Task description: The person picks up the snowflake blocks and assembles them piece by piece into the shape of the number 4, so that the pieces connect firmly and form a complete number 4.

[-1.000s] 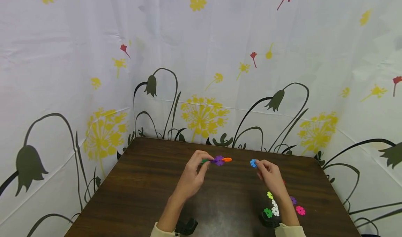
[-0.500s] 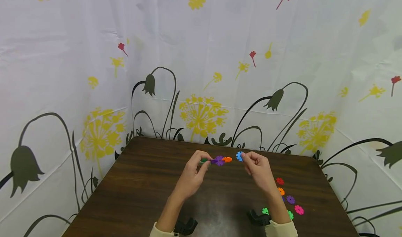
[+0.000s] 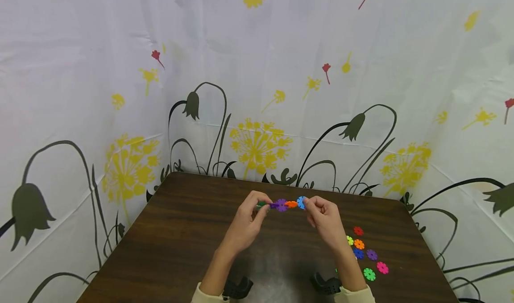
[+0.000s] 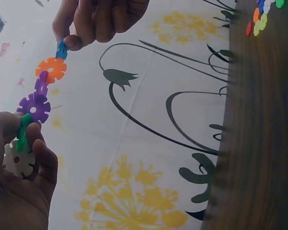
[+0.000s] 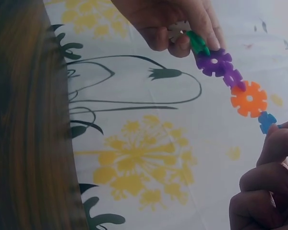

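My left hand [image 3: 246, 222] pinches a chain of notched plastic discs by its green disc [image 4: 24, 132]. A white disc [image 4: 18, 160] sits at the chain's near end, against the left fingers. From the green one the chain runs through two purple discs [image 5: 214, 63] to an orange disc [image 5: 249, 98]. Between thumb and fingers my right hand [image 3: 327, 220] pinches a blue disc [image 3: 301, 202], edge-on in both wrist views. The blue disc meets the orange disc's outer edge, and its far part is hidden by the right fingertips. Both hands are raised above the table.
Several loose discs lie on the dark wooden table [image 3: 192, 240] near my right forearm, among them a red disc [image 3: 358, 231], a pink disc [image 3: 383, 267] and a light green disc [image 3: 369, 274]. A flower-printed curtain [image 3: 257, 71] stands behind the table.
My right hand has moved left with the blue disc, closing the gap to the orange disc. More loose discs show beside the right forearm. The left hand has stayed nearly still.
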`<state>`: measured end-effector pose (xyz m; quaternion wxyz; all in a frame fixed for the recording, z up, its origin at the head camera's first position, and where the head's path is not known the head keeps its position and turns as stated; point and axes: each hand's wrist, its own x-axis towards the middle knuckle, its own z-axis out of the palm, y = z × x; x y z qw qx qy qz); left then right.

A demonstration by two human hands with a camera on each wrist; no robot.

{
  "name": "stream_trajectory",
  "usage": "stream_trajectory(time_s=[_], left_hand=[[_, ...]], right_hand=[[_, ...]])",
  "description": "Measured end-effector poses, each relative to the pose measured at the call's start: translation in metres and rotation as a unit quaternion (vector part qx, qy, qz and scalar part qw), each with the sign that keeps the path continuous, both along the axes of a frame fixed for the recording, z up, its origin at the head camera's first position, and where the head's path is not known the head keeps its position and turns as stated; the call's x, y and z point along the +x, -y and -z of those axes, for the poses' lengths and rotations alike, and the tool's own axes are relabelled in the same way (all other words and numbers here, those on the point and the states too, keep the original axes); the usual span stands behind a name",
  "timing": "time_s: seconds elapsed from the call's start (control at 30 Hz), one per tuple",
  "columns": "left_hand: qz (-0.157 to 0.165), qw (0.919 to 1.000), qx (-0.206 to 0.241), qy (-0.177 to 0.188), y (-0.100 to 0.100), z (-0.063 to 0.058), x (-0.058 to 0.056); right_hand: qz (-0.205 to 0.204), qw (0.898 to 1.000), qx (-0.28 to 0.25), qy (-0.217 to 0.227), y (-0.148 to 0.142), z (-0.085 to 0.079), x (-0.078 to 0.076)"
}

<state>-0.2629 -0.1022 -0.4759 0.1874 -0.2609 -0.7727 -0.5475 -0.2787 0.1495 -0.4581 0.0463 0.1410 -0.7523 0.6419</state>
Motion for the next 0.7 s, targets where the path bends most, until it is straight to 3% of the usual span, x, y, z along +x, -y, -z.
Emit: stream_trajectory(time_s=[0.23,0.7], left_hand=[[0.006,0.9999,0.005,0.015,-0.001,-0.002,0.0],[0.025,0.9982,-0.003,0.055,-0.001,-0.001,0.005]], right_hand=[[-0.007,1.0,-0.008,-0.007,0.0,0.0,0.002],[-0.061,0.998,0.001,0.009,-0.011,0.004,0.004]])
